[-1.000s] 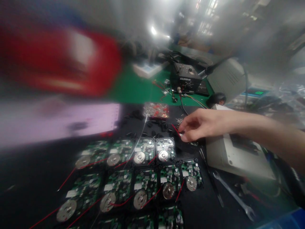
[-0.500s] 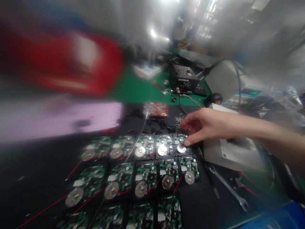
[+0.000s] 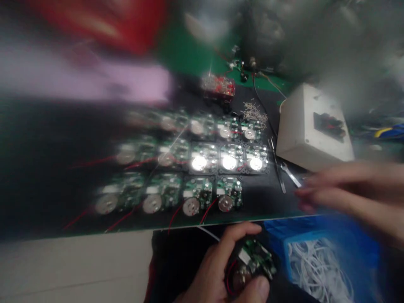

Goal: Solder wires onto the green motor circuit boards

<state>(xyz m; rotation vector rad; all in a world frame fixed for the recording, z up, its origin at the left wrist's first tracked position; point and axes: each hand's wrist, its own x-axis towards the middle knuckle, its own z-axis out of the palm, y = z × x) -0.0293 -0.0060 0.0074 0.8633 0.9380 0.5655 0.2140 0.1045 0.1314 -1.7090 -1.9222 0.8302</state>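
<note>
Below the table edge, my left hand [image 3: 217,265] grips a circuit board module [image 3: 252,261] in a black housing. The thumb lies across its near side, and the index finger curls along its far side. Red wire loops round a metal disc on that module. My right hand [image 3: 341,193] hovers at the right, over the head end of the open-ended wrench [image 3: 292,174]. Motion smears its fingers, and whether anything is between them cannot be made out. On the black mat, similar circuit board modules [image 3: 229,162] lie in rows, many with red wires.
Loose metal pins [image 3: 252,111] lie in a heap behind the modules, near a clear box [image 3: 219,86] with red bits. A thin metal tool [image 3: 277,168] lies beside a white box [image 3: 293,130]. Beneath the table edge, a blue bin [image 3: 287,252] holds white cords.
The view has tilted down. My right hand has left the pin heap and moved right, nearer to me. My left hand has come into view, holding a circuit board module.
</note>
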